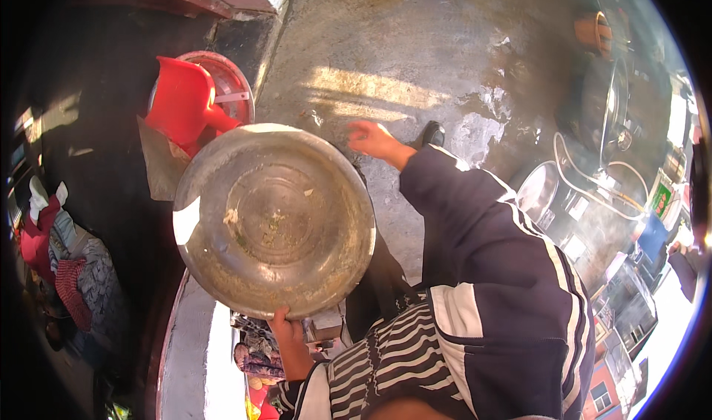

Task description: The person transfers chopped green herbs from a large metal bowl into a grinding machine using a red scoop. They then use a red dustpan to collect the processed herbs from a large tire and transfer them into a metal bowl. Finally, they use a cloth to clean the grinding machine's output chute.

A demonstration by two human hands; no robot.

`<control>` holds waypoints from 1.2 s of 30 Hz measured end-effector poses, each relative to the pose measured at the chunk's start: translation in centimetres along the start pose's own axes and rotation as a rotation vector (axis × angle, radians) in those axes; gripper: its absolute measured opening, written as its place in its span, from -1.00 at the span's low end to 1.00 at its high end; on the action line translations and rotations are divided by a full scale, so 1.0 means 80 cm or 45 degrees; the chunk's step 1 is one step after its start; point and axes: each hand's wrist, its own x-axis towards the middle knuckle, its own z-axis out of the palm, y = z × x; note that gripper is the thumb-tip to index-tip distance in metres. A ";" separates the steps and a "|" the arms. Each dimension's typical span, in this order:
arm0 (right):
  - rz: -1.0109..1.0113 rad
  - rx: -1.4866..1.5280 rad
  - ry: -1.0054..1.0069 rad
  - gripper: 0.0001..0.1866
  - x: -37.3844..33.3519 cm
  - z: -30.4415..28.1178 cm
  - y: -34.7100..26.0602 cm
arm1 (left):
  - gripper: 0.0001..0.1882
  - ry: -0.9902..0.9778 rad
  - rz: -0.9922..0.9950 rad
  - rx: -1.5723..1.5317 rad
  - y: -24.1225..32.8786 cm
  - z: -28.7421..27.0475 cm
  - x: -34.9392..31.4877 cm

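My left hand (286, 329) grips the near rim of a wide, round metal basin (274, 168). The basin is tilted so that its dull inside faces up at me. Bits of pale and greenish residue cling to its bottom and sides. My right hand (373, 141) hangs in the air off the basin's far right side, fingers apart and nothing in them. Past the basin's far left rim, a red plastic dustpan (182, 101) leans over a round red tub (236, 75). The basin hides part of the dustpan's handle.
Wet patches mark the concrete floor (386, 41). On the right are a metal bowl (539, 188), a pale hose (582, 174) and an orange-brown pot (593, 33). A flat brown sheet (159, 160) lies by the dustpan. Clothes (74, 271) are piled at far left.
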 end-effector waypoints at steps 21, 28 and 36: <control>0.772 0.663 0.778 -0.60 -0.355 -0.449 0.413 | -0.47 -0.071 -0.128 0.381 -0.255 0.632 0.441; 0.737 0.704 0.651 -0.58 -0.460 -0.448 0.404 | -0.35 0.102 -0.132 1.007 -0.278 0.640 0.255; 0.617 1.222 0.943 -0.60 -0.693 -0.280 0.368 | -0.56 -0.668 0.512 1.392 -0.213 0.668 -0.090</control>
